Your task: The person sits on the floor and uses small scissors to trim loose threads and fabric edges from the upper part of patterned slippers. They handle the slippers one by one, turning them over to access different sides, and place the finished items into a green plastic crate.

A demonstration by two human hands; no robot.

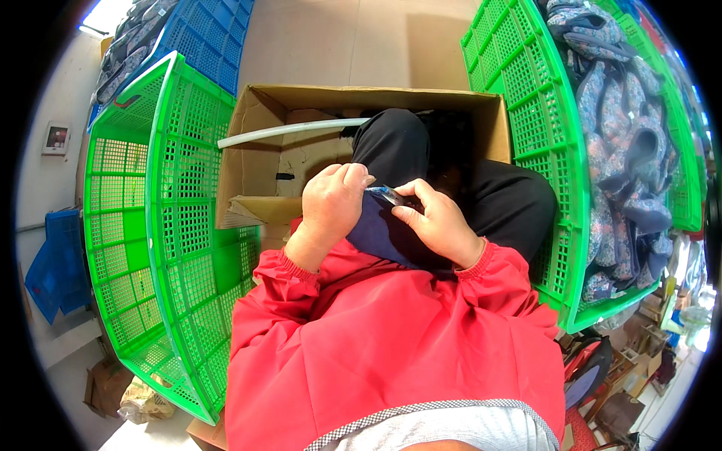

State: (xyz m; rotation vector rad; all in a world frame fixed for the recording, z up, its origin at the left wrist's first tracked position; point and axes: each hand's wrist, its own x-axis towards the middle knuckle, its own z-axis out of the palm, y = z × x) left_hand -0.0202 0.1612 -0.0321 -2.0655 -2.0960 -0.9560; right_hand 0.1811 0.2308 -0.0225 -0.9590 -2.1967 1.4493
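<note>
My left hand (333, 204) is closed above my lap, its fingertips pinched together at one end of a small blue-and-white patterned piece (383, 192). The other end lies between the thumb and fingers of my right hand (438, 222), which is also closed. A greyish, shiny part shows near the right thumb, too small to name. Beneath the hands, dark blue cloth (376, 233) covers part of my lap; whether it joins the patterned piece I cannot tell.
Ahead stands an open cardboard box (252, 169), a pale tube (293, 132) lying across it. Green plastic crates (192, 218) rise at my left. Another green crate (530, 98) stands right, beside heaped floral cloth items (620, 150). A blue crate (207, 37) is far left.
</note>
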